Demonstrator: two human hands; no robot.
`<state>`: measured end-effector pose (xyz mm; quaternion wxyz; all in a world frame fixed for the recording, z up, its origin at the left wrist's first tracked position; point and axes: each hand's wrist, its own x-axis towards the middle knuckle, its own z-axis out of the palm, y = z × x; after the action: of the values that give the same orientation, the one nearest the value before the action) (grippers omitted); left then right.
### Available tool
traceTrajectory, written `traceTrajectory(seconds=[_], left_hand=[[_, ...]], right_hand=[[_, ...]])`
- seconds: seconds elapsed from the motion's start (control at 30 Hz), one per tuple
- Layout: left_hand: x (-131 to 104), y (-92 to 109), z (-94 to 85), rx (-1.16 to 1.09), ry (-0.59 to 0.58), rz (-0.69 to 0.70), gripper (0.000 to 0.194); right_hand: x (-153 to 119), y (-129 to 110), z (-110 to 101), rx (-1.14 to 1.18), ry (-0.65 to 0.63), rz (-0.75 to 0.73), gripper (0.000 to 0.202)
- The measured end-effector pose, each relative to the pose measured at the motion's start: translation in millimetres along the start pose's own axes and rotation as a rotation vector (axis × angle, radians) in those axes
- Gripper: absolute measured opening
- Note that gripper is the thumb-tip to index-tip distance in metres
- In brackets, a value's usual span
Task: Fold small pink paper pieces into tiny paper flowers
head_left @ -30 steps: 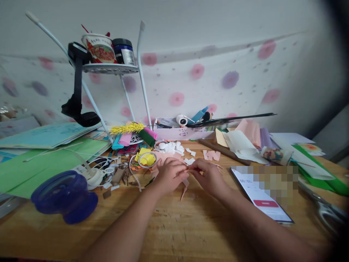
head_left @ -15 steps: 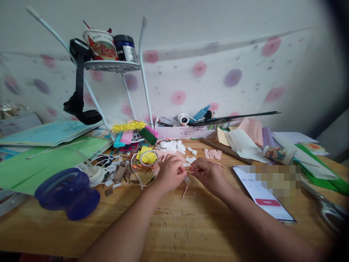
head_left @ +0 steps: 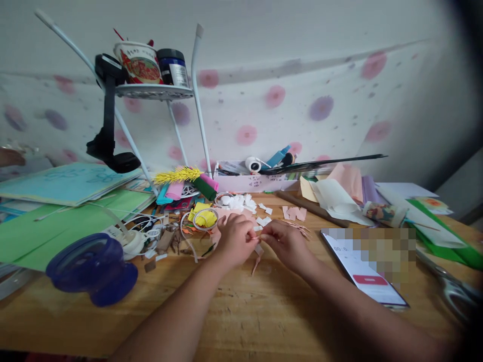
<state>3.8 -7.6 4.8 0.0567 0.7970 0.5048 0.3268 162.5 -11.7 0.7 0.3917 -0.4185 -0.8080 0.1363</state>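
Observation:
My left hand (head_left: 237, 240) and my right hand (head_left: 287, 244) meet over the middle of the table, thumbs and forefingers pinched together. Between the fingertips is a small, thin piece of pale pink paper (head_left: 258, 237), mostly covered by them. Just below my left fingers lies or hangs a twisted pink paper strip (head_left: 257, 262); whether it touches the hand I cannot tell. Several more twisted strips (head_left: 301, 231) rest beyond my right hand. Cut pink squares (head_left: 295, 213) and white paper pieces (head_left: 264, 221) are scattered behind both hands.
Left of my forearm stands a blue tape dispenser-like object (head_left: 92, 269), with green sheets (head_left: 33, 231) behind it. A phone (head_left: 362, 269) and scissors (head_left: 449, 286) lie on the right. A white rack (head_left: 154, 91) rises at the back left. Another person's hand (head_left: 11, 157) shows at far left.
My right fingers have shifted slightly at the pinch, and both hands stay in nearly the same place. Another person's hand has come into view at the far left edge.

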Motion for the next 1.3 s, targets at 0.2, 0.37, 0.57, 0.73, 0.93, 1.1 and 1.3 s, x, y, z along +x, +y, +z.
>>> traceTrajectory(seconds=[0.2,0.37,0.57,0.73,0.93,1.1,1.3], left_hand=[[0,0,-1.1,-0.069,-0.040,0.023,0.008],[2,-2,-2.3,-0.103,-0.117,0.066,0.017],[1,-2,-1.3,-0.105,-0.112,0.073,0.012],[-2,4,-1.0,-0.034,-0.029,0.102,0.010],[-5,15,-4.3,0.091,0.072,0.156,0.008],[-8,18,-4.4,0.095,0.104,0.169,0.008],[-5,11,3.8,-0.100,0.008,0.110,0.008]], right_hand=[[0,-4,-2,-0.056,0.019,0.005,0.014],[-2,-6,-1,-0.339,0.033,-0.075,0.019],[-2,-6,3,-0.470,0.021,-0.162,0.019],[-4,-10,4,-0.315,0.035,-0.044,0.020],[-1,-11,13,-0.158,0.046,0.163,0.023],[0,-8,15,-0.089,0.037,0.242,0.026],[-3,-4,10,-0.136,0.049,0.075,0.027]])
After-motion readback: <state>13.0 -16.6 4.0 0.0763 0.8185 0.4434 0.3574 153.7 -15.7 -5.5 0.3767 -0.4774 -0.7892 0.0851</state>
